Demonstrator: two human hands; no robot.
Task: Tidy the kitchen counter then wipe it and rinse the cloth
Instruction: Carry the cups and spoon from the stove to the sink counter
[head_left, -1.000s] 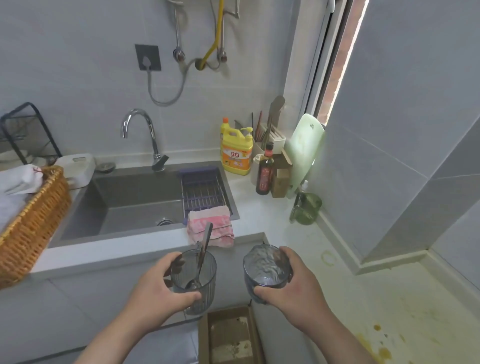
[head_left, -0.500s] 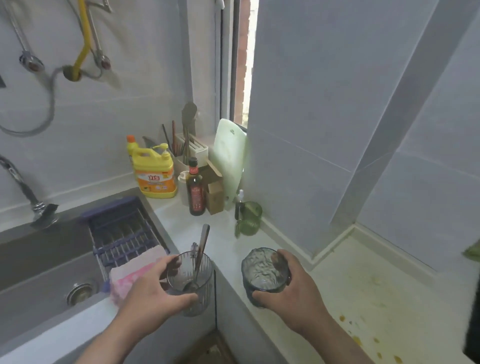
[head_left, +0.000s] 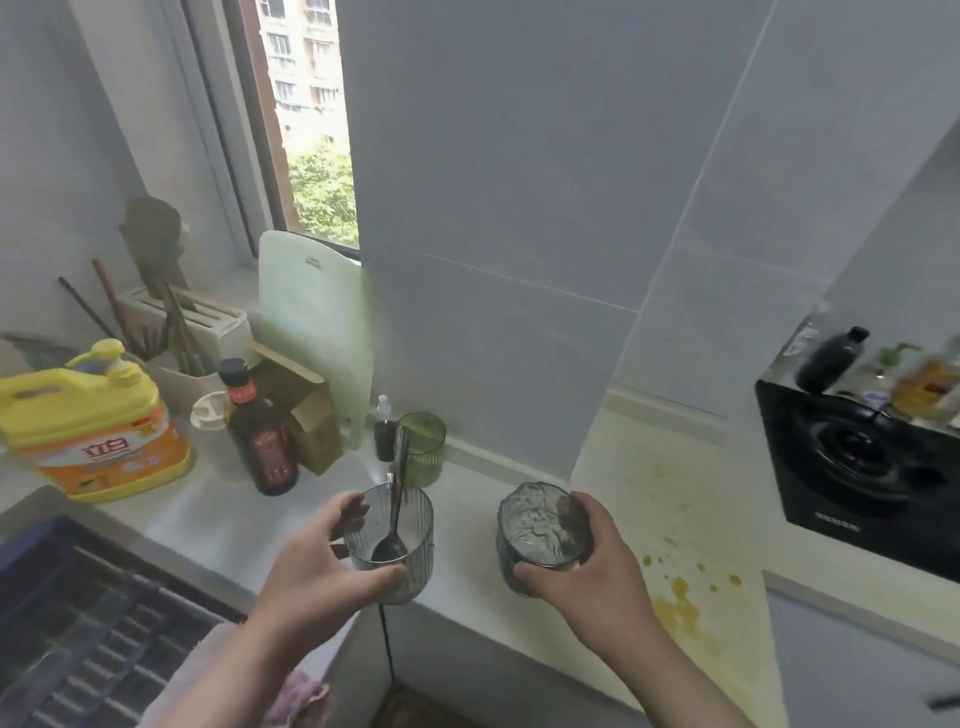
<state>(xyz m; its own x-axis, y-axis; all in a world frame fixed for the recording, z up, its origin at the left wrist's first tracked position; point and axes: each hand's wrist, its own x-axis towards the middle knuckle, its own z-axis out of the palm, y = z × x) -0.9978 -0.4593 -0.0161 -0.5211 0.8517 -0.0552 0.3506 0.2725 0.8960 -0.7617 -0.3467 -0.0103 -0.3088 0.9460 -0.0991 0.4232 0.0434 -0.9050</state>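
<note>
- Hands each hold a glass at the front edge of the worktop (head_left: 467, 519).
- The left hand (head_left: 317, 566) grips a ribbed clear glass (head_left: 410, 525) with a spoon (head_left: 395, 514) standing in it.
- The right hand (head_left: 587, 577) grips a dark textured glass (head_left: 540, 535).
- Yellow-orange stains (head_left: 680, 597) mark the worktop just right of the right hand; a black stove (head_left: 857, 467) lies farther right.
- Beyond the left hand stand a green glass (head_left: 423, 447) and a dark sauce bottle (head_left: 260, 436), with a yellow detergent jug (head_left: 98, 431) farther left.
- A pink cloth (head_left: 301, 696) shows under the left forearm.
</note>
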